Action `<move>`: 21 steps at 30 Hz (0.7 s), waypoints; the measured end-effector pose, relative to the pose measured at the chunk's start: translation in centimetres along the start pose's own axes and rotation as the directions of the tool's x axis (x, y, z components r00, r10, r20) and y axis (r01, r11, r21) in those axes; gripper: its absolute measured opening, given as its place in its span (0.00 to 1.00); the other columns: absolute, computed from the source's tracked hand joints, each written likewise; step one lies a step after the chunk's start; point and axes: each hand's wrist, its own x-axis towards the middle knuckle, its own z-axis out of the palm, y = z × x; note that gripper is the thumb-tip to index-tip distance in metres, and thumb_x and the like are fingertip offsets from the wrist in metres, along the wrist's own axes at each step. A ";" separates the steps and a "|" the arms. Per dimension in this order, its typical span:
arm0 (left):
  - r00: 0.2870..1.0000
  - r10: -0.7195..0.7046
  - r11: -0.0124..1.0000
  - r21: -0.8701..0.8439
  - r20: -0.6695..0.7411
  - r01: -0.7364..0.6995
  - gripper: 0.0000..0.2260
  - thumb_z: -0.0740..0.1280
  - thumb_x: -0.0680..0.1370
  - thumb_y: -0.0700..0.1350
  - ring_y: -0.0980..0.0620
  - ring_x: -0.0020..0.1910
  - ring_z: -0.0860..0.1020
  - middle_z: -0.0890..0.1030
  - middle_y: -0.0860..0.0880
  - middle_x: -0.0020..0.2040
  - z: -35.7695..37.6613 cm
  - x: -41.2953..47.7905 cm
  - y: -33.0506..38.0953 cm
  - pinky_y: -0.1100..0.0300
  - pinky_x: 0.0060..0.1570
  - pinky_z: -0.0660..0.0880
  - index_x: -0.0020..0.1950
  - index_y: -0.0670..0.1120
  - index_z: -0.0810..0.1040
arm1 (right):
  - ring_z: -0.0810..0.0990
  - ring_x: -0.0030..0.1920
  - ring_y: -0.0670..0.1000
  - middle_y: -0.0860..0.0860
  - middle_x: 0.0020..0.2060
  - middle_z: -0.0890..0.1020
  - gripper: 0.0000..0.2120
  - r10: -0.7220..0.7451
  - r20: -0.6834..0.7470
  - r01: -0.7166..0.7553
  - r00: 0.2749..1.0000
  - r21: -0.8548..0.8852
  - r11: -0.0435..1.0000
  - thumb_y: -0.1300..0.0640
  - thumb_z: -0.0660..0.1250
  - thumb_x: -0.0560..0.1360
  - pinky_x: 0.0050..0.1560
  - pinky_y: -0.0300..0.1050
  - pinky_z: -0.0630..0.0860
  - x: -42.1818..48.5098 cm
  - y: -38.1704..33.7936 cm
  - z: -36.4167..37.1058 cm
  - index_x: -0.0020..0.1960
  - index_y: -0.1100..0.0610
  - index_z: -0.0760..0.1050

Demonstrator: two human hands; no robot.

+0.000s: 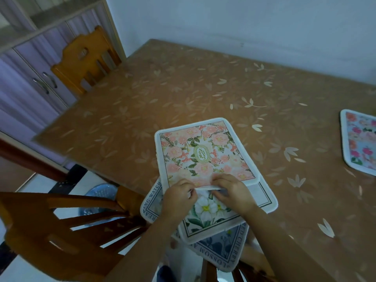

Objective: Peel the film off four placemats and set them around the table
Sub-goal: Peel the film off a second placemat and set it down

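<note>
Since the wooden chair (61, 220) stands just beside the near edge of the table (183, 88) on your left, anything dragged off that edge would drop onto it or past it to the floor. Your left hand (180, 193) has its fingers curled in a pinch on the near edge of the pink floral placemat (205, 151), which lies on top of the stack at the table's front. Your right hand (234, 192) pinches the same edge just beside it.

Whether either pinch has the film alone or the mat's whole rim cannot be told from this view; the film is too clear to make out. If you hold rim and film together, pulling will likely lift the mat rather than peel it.

Beneath it, the white-flower placemat (205, 208) and the blue lettered placemat (221, 251) lie askew, and the blue one hangs over the table edge towards you. A hard tug on the top mat could shift those two and tip the blue one off.

Far right, the fourth placemat (360, 139) lies flat on the table, well apart from the stack and out of harm's way.
</note>
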 end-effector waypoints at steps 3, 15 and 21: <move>0.999 0.044 0.999 -0.014 -0.011 -0.044 0.05 0.66 0.71 0.36 0.49 0.41 0.78 0.81 0.44 0.43 -2.2 -0.7 0.5 0.57 0.42 0.75 0.44 0.39 0.80 | 0.81 0.40 0.55 0.56 0.38 0.83 0.06 -0.011 -0.019 0.012 1.000 0.055 0.998 0.63 0.75 0.66 0.39 0.47 0.80 0.0 -1.6 -1.1 0.41 0.62 0.80; 0.976 0.080 0.986 0.161 -0.200 -0.048 0.06 0.65 0.75 0.43 0.50 0.47 0.77 0.81 0.47 0.47 -8.5 -5.4 1.8 0.61 0.44 0.68 0.49 0.44 0.79 | 0.77 0.32 0.51 0.54 0.32 0.81 0.04 -0.057 -0.142 0.081 0.988 0.168 0.982 0.66 0.73 0.66 0.32 0.46 0.75 0.6 -9.7 -3.0 0.36 0.60 0.79; 0.932 0.017 0.989 0.142 -0.363 0.037 0.05 0.69 0.72 0.40 0.49 0.45 0.79 0.84 0.46 0.45 -13.1 -7.0 1.0 0.59 0.46 0.72 0.46 0.43 0.81 | 0.76 0.33 0.48 0.52 0.33 0.81 0.05 -0.158 -0.107 0.174 0.982 0.158 0.972 0.65 0.73 0.67 0.32 0.43 0.76 2.0 -14.3 -2.1 0.37 0.57 0.79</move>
